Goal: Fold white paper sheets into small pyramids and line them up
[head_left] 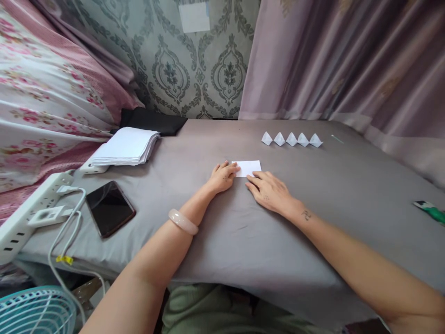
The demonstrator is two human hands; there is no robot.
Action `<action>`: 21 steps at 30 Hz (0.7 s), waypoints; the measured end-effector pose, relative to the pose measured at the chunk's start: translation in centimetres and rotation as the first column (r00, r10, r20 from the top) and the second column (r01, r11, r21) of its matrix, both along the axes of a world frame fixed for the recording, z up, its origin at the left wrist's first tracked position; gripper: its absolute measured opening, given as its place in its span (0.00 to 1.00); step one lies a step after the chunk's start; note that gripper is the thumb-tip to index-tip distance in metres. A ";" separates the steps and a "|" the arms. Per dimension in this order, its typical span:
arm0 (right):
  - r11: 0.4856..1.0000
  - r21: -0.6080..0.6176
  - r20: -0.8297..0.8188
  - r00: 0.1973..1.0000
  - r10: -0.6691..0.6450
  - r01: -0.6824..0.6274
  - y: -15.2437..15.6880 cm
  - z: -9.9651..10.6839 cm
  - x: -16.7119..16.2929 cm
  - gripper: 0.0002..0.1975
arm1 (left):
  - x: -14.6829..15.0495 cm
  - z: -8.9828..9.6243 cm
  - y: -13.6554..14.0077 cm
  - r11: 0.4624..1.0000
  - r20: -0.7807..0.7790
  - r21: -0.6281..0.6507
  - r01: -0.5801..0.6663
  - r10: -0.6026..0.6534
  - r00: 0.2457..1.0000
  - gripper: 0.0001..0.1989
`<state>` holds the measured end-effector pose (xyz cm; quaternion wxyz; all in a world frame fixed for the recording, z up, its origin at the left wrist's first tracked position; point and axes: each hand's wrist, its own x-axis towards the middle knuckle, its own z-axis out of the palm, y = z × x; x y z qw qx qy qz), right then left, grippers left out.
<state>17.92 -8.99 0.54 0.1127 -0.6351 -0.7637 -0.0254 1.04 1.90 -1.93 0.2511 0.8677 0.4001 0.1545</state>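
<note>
A small white rectangle of paper [247, 168] lies flat on the grey cloth in front of me. My left hand [223, 177] rests on its left end, fingers stretched over the edge. At the lower right edge of the paper is my right hand [269, 189], its fingers extended and the fingertips touching the sheet. Neither hand grips the paper; both lie low and flat. Beyond it to the right stand several folded white paper shapes [291, 139] with pointed tops, lined up in a row.
On the left are a stack of white paper [127, 146], a black phone [110, 208] and a white power strip [31, 213] with cables. A black folded item [153, 121] lies behind the stack. A green object [433, 212] sits at the right edge, and a blue fan [38, 308] stands below left.
</note>
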 end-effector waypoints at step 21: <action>0.970 0.181 -0.354 0.931 -0.090 0.162 4.7 -2.9 3.2 0.36 | 0.2 1.0 -1.2 0.981 0.276 -0.079 -0.177 0.192 0.942 0.20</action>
